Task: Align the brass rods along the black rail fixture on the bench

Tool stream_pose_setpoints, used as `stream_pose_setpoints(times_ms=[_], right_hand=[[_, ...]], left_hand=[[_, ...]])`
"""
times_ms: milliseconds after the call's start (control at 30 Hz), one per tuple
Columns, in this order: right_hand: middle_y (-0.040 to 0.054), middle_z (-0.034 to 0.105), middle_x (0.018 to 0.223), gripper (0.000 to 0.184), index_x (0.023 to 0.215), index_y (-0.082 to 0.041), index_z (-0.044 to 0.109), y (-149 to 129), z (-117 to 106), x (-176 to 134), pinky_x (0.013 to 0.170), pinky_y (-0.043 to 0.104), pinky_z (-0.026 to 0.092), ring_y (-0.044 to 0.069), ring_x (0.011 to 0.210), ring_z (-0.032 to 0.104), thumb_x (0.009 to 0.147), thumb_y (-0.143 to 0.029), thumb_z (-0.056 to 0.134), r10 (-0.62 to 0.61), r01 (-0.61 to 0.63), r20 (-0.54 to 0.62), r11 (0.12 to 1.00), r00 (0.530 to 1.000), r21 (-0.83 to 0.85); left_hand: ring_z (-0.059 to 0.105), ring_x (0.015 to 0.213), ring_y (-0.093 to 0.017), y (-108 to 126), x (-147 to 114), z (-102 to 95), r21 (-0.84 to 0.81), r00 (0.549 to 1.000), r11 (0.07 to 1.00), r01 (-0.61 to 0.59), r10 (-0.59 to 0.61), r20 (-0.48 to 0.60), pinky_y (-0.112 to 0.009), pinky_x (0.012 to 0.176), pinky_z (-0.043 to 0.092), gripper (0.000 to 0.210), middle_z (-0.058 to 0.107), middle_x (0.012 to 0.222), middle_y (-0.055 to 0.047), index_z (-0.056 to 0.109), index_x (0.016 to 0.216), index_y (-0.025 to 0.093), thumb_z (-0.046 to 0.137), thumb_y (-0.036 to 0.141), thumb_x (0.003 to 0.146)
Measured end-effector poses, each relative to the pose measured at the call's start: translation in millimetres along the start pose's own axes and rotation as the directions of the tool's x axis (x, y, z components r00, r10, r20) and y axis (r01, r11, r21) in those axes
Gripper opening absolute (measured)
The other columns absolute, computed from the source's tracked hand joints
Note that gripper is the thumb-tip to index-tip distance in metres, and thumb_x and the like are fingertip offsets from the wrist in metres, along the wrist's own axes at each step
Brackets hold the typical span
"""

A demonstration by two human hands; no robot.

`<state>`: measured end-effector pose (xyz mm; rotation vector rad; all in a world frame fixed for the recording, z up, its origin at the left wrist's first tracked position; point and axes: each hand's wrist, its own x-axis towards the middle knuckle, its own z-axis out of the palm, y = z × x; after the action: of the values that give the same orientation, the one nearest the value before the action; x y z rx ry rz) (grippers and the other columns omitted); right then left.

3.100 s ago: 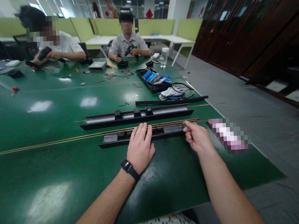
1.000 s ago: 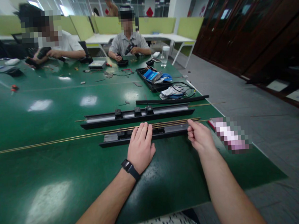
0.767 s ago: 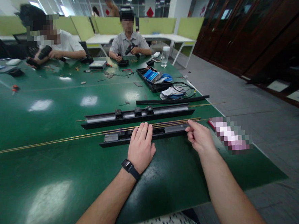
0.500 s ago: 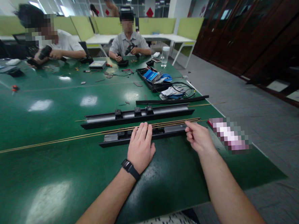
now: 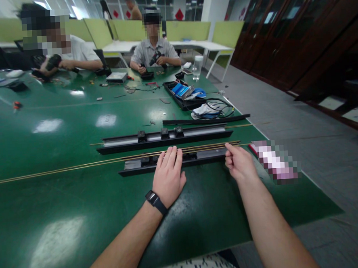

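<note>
My left hand [image 5: 169, 171] lies flat, fingers stretched out, over several thin brass-coloured rods [image 5: 78, 166] and the near black channel rail [image 5: 135, 172]. The fingers of my right hand [image 5: 240, 160] pinch a thin rod at the rail's right end; the exact grip point is partly hidden. Small dark blocks [image 5: 191, 155] sit inside the near rail, some covered by my left hand. Just beyond lies a similar black rail [image 5: 197, 138], with dark blocks [image 5: 165, 133] in its channel and a thin rod sticking out at both ends.
A blurred pink-and-white item [image 5: 274, 161] lies right of my right hand. Farther back are a black strip [image 5: 178, 122], a bundle of gloves and cables [image 5: 210, 110], a black tray [image 5: 179, 99] and a clear bottle [image 5: 197, 67]. Two people with power drills sit across the green table [image 5: 60, 129].
My right hand has shifted slightly to the right, still pinching. My left hand and both rails have stayed in place.
</note>
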<state>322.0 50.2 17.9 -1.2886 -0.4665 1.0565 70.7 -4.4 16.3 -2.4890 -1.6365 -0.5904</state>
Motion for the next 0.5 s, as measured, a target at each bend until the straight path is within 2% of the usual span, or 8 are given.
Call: stream_pose_setpoints(times_ms=[333, 500], right_hand=[[-0.0029, 0.061, 0.054, 0.034, 0.075, -0.020, 0.056, 2.3, -2.0, 0.1, 0.025, 0.013, 0.021, 0.005, 0.030, 0.040, 0.073, -0.037, 0.085, -0.028, 0.029, 0.011, 0.997, 1.000, -0.067], [-0.0005, 0.063, 0.054, 0.030, 0.073, -0.018, 0.057, 0.3, 0.1, -3.4, 0.024, 0.014, 0.021, 0.005, 0.029, 0.040, 0.072, -0.032, 0.084, -0.010, 0.012, 0.024, 0.998, 1.000, -0.067]], left_hand=[[0.030, 0.152, -0.027, 1.4, 0.4, 0.4, -0.020, 1.000, 1.000, 0.003, -0.003, -0.021, -0.046, 0.127, 0.023, 0.067, 0.039, 0.160, -0.014, 0.037, 0.153, 0.010, 0.054, 0.028, 0.091], [0.031, 0.152, -0.028, 0.5, 0.2, 0.0, -0.021, 1.000, 1.000, 0.002, -0.003, -0.030, -0.047, 0.126, 0.025, 0.067, 0.040, 0.160, -0.014, 0.037, 0.153, 0.011, 0.054, 0.027, 0.090]])
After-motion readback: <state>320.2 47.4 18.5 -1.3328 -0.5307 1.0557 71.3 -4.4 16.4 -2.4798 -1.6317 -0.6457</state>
